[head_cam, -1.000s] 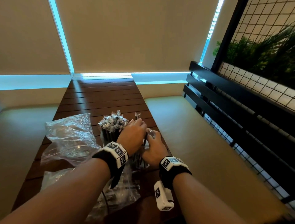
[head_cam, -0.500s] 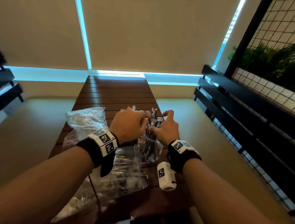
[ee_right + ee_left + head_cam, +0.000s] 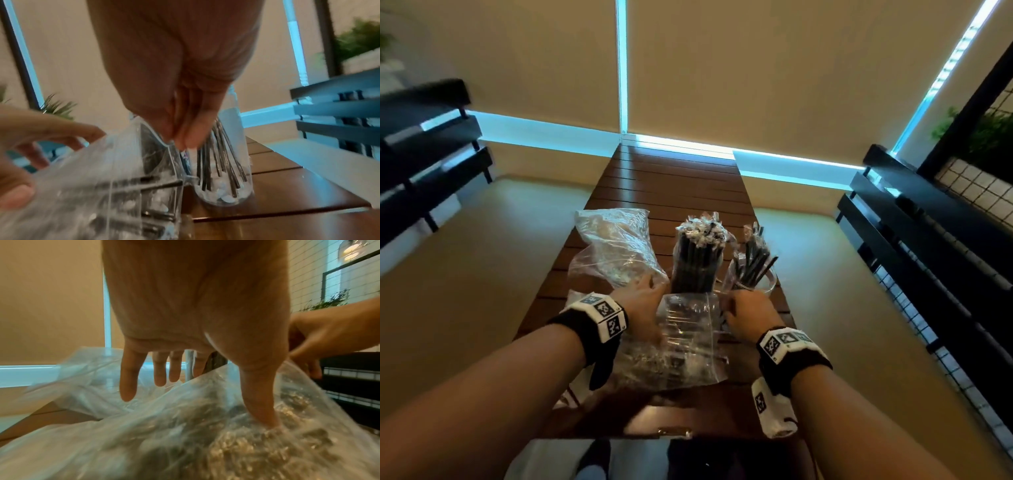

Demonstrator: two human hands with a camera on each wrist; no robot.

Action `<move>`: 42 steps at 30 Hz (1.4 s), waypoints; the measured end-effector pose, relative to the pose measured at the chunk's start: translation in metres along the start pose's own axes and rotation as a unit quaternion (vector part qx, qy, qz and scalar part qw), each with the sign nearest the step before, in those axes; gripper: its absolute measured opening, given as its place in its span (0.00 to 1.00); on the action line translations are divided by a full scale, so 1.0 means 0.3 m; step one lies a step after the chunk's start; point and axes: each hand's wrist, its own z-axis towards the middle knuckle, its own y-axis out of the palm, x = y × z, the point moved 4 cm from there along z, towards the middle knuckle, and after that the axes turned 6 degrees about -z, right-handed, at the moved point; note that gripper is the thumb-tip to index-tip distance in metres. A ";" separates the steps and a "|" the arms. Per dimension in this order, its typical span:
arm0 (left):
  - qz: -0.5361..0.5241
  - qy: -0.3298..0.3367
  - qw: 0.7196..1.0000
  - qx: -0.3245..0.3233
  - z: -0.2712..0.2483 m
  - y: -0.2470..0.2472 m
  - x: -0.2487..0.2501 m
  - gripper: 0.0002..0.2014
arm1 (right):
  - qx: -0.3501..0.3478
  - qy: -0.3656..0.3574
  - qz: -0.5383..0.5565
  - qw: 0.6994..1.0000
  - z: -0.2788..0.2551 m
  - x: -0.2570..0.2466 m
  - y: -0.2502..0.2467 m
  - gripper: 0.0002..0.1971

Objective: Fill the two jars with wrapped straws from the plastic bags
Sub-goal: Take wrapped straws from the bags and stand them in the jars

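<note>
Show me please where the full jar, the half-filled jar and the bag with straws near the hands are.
full jar (image 3: 697, 270): head view, on its glass side packed with dark straws.
half-filled jar (image 3: 230, 175): right wrist view, on its lower glass wall.
bag with straws (image 3: 681, 346): head view, on the clear plastic between the hands.

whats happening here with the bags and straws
A person is loading wrapped straws into two jars on a slatted wooden table. The left jar is packed full; the right jar holds only a loose handful. Both hands are now at the near plastic bag, which has straws inside: the left hand rests spread on it with straight fingers, and the right hand pinches its edge. A second, crumpled bag lies further left.
</note>
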 end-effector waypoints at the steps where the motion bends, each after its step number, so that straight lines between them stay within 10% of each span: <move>1: -0.005 -0.011 1.000 -0.027 -0.001 0.011 -0.013 0.61 | -0.043 -0.008 -0.041 0.998 0.007 -0.009 0.025 0.08; 22: -0.076 0.005 0.994 -0.074 0.021 0.148 -0.061 0.72 | -0.152 -0.095 -0.110 0.978 0.162 -0.245 0.307 0.15; 29: -0.088 0.006 0.993 -0.078 0.021 0.137 -0.076 0.73 | -0.189 -0.101 -0.114 0.970 0.501 0.036 0.848 0.45; 31: -0.088 0.008 0.993 -0.076 0.019 0.141 -0.079 0.73 | -0.181 -0.137 -0.154 0.962 0.483 0.047 0.853 0.44; 35: -0.101 0.001 0.992 -0.070 0.016 0.147 -0.107 0.72 | -0.171 -0.109 -0.205 0.958 0.162 -0.242 0.305 0.24; 42: -0.103 0.000 0.993 -0.060 0.003 0.151 -0.136 0.67 | -0.215 -0.073 -0.164 0.960 0.128 -0.257 0.248 0.25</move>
